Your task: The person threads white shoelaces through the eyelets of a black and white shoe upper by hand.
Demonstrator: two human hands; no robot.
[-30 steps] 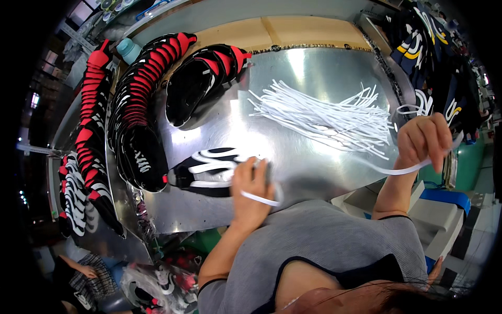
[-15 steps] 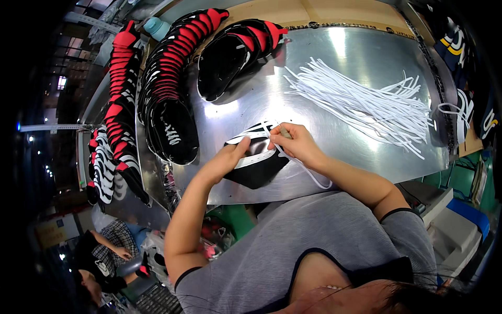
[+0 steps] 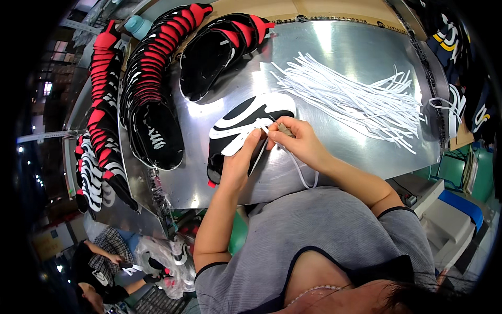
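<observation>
A black and white shoe upper (image 3: 280, 102) lies on the metal table in front of me, its side with the white curved stripes showing. My left hand (image 3: 240, 161) grips its white eyelet edge, thumb on top. My right hand (image 3: 302, 142) pinches a white shoelace (image 3: 296, 165) close against the eyelets, near my left thumb. The lace's loose length loops down from my right fingers to the table's near edge. A brownish wrap (image 3: 285, 130) shows on a finger of my right hand. The exact lace tip is hidden by the fingers.
A pile of white shoelaces (image 3: 350, 97) lies to the right on the metal table (image 3: 381, 162). Nested rows of black and red shoe uppers (image 3: 157, 68) stand at the left, with a smaller stack (image 3: 206, 63) nearer the middle. Another person (image 3: 102, 261) works at lower left.
The shoe upper has been turned, so its striped outer side now faces up instead of its opening. My left hand has shifted right, close to the right hand. The right hand still pinches the lace.
</observation>
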